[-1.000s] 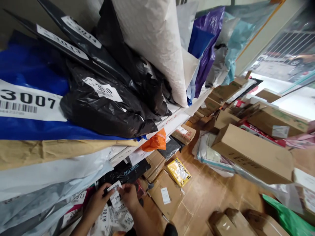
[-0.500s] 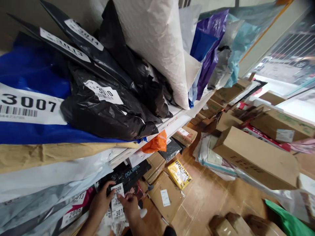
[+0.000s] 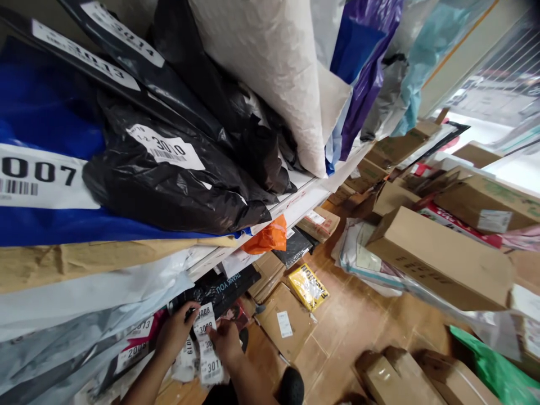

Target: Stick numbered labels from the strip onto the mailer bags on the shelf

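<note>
A strip of white printed number labels (image 3: pixel 207 351) hangs low in front of me, with several numbers such as 3008 visible. My left hand (image 3: pixel 179 326) pinches its upper left edge between thumb and fingers. On the strip's right edge, the fingers of my right hand (image 3: pixel 226 339) are closed, with the thumb against the paper. Another length of labels (image 3: pixel 185 360), one reading 3019, dangles just left of the strip. Behind the hands lies a black THANK YOU bag (image 3: pixel 230 286).
A shelf edge (image 3: pixel 295 205) runs above my hands, loaded with numbered parcels such as a black bag (image 3: pixel 169 185) labelled 3010. Cardboard boxes (image 3: pixel 439 259) crowd the right side. On the tiled floor lie a flat carton (image 3: pixel 274 337), a yellow packet (image 3: pixel 309 287) and a green bag (image 3: pixel 489 354).
The label strip now hangs straighter, with more of its length showing between my hands. Both hands are slightly farther right in view, and the camera has shifted a little.
</note>
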The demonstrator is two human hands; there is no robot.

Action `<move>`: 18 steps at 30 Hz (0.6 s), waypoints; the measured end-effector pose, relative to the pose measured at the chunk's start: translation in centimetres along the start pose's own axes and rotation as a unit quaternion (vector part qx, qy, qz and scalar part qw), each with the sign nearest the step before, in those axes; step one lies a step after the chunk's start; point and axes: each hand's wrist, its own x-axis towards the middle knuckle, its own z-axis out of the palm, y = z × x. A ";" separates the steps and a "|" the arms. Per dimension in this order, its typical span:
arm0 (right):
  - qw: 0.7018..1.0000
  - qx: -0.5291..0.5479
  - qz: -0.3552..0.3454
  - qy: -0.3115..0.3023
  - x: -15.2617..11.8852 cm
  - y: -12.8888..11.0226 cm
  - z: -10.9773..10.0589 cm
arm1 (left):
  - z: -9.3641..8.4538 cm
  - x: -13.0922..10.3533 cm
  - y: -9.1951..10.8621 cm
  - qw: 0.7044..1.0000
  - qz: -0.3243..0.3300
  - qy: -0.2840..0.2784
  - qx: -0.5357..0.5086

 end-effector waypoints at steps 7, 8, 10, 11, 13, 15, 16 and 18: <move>0.999 0.053 0.006 0.006 -2.5 -0.5 -3.4 | -0.7 -0.8 1.2 0.998 -0.006 -0.008 0.062; 0.998 0.063 0.012 -0.013 -2.9 -1.2 -4.4 | -1.0 -1.3 1.4 0.997 -0.007 -0.009 0.074; 0.995 0.080 0.022 -0.047 -3.4 -3.0 -6.6 | -1.9 -2.7 1.8 0.992 -0.003 0.015 0.128; 0.994 0.086 0.021 -0.057 -3.5 -4.1 -7.5 | -2.4 -3.3 2.0 0.986 0.006 0.033 0.164; 0.993 0.096 0.010 -0.065 -3.3 -6.2 -8.8 | -3.1 -4.1 2.7 0.976 0.033 0.061 0.204; 0.993 0.098 -0.004 -0.071 -2.5 -8.0 -9.1 | -3.4 -3.6 3.7 0.985 0.034 0.080 0.146; 0.992 0.096 -0.009 -0.077 -2.0 -8.7 -8.8 | -3.4 -2.8 4.2 0.993 0.018 0.083 0.088; 0.992 0.087 -0.011 -0.096 -0.9 -9.7 -7.7 | -3.2 -0.2 4.9 0.996 -0.025 0.087 -0.011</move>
